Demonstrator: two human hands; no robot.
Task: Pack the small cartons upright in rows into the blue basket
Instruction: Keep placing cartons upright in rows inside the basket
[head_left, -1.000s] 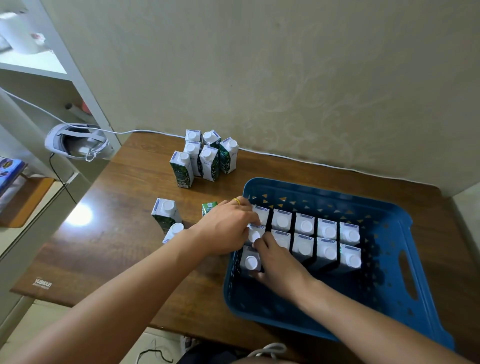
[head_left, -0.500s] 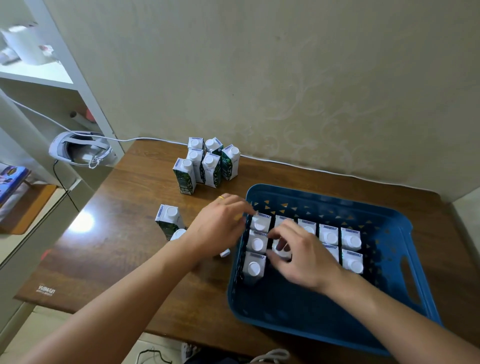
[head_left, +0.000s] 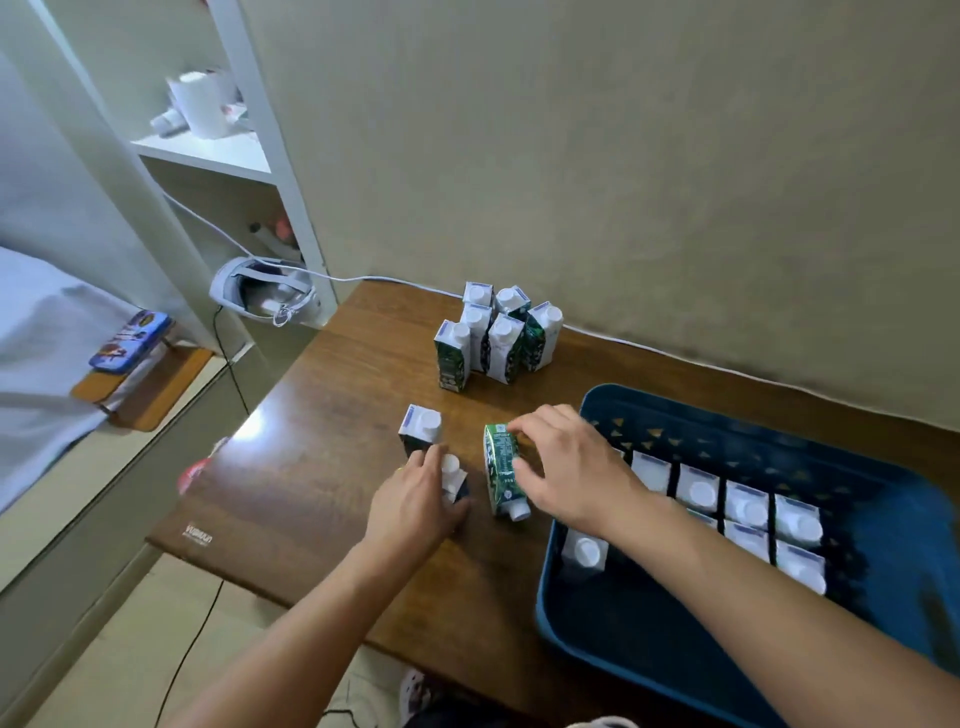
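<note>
Glossy brown wooden table (head_left: 322, 467) meets beige wall (head_left: 623, 182), white shelf (head_left: 208, 156) left.

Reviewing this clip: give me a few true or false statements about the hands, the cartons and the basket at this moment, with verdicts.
1. The right hand holds a green carton lying on its side on the table. True.
2. The left hand is inside the blue basket. False: it grips a carton on the table.
3. A cluster of cartons stands near the wall. True.
4. The basket holds no cartons. False: upright cartons stand in rows inside.
</note>
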